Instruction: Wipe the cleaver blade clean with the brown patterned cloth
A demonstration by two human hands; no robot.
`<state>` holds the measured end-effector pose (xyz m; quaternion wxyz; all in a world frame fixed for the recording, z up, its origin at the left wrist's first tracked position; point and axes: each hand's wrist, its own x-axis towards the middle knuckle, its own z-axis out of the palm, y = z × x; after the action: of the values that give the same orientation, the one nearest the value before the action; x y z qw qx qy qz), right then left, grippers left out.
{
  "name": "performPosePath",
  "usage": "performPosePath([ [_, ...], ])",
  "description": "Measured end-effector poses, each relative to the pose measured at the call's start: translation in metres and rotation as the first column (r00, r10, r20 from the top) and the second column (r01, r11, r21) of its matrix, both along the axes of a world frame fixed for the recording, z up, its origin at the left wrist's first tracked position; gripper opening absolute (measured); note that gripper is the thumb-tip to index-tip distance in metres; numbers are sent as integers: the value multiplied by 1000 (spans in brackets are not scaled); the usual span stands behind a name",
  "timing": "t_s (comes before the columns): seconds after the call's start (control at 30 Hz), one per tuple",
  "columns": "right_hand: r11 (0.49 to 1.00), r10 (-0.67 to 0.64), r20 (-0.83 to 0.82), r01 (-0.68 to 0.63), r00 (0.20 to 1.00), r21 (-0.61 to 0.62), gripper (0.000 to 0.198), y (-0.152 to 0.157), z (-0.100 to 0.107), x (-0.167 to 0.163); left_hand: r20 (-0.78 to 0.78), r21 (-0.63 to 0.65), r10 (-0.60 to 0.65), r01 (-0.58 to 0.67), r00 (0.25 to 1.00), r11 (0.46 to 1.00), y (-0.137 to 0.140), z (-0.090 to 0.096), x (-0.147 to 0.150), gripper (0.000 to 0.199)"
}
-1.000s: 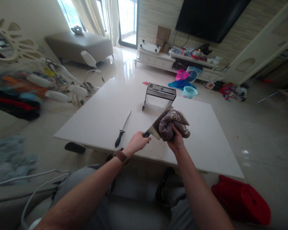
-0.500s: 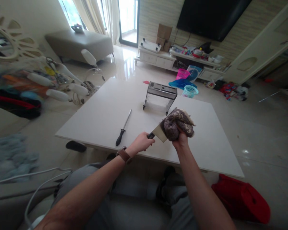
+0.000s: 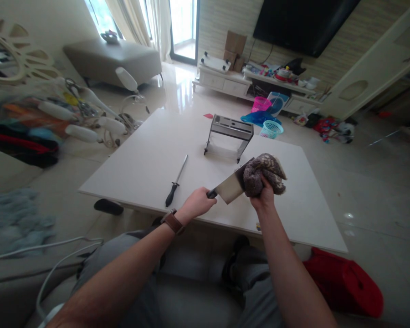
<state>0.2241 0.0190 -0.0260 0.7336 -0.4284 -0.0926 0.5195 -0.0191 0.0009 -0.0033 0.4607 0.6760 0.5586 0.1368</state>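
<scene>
A cleaver [image 3: 231, 187] is gripped at its handle by the left hand [image 3: 197, 203]; a bunched cloth [image 3: 263, 174], clutched by the right hand [image 3: 263, 199], is pressed against its blade. Beyond both hands, a knife rack [image 3: 229, 135] is seen on the desk [image 3: 150, 159], its contents indiscernible.

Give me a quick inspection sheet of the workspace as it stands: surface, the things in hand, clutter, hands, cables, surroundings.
Surface: white table, flat, low, mostly bare.
Things in hand: cleaver, blade held above the table's near edge; brown cloth bunched against the blade's far end.
Clutter: sharpening steel lying on the table left of the cleaver; metal knife rack standing behind it.
Hands: left hand gripping the cleaver's handle, watch on the wrist; right hand clutching the cloth.
Cables: white cable looping on the floor at left.
Surroundings: red bag on the floor at right; TV on the far wall; baskets and toys beyond the table.
</scene>
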Motion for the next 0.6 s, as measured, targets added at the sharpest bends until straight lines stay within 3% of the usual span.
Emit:
performPosePath([
  [0.2,999,-11,-37,9,999,-44,17,0,1,-5,-1,-21,-4,4,1000,1000,-1,-4,2,21],
  [0.47,1000,27,-16,-27,1000,-9,18,0,-2,-3,23,-37,2,-1,1000,999,-4,-4,3,21],
  [0.6,999,38,-33,-38,999,-9,19,0,-1,-5,75,-141,23,-12,997,990,-5,-5,4,20],
])
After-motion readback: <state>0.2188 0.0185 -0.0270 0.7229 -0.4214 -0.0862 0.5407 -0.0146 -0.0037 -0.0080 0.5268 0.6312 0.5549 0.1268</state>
